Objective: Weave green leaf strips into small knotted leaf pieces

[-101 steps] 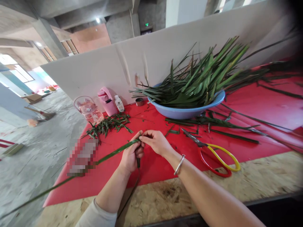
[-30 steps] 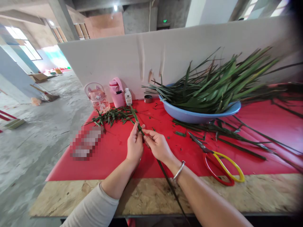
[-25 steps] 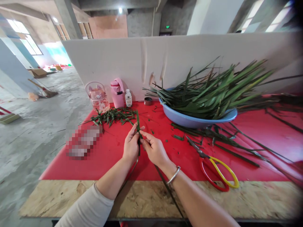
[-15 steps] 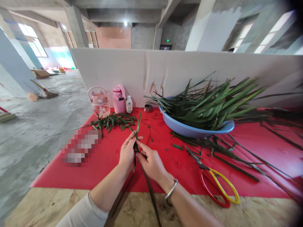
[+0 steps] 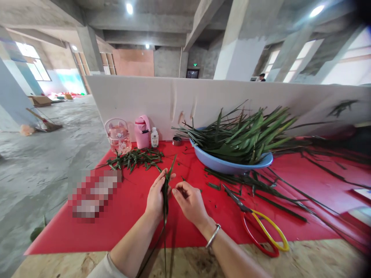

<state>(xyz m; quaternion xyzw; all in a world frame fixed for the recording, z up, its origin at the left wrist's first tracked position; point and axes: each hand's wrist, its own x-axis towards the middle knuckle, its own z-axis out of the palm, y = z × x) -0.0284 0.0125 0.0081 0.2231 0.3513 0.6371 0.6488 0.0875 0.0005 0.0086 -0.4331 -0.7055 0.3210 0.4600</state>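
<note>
Long green leaf strips are in my left hand, its fingers closed around them at mid-table. Their pointed tips stick up above the fingers, and narrow tails hang past the table's front edge. Just right of the strips is my right hand, loosely curled, thumb and fingertips slightly apart; no leaf shows in it. On the right lie scissors with one red and one yellow handle, blades pointing away. Farther back, a blue basin is heaped with long green leaves.
Short cut leaf pieces form a pile at the back left. Behind them stand a clear pink jug, a pink bottle and a small white bottle. A white panel borders the red-covered table. Loose leaves lie at right.
My right hand has let go of the leaf strips and moved slightly right. My left hand still holds them. The hanging tails have drawn closer together. The camera view has tilted up.
</note>
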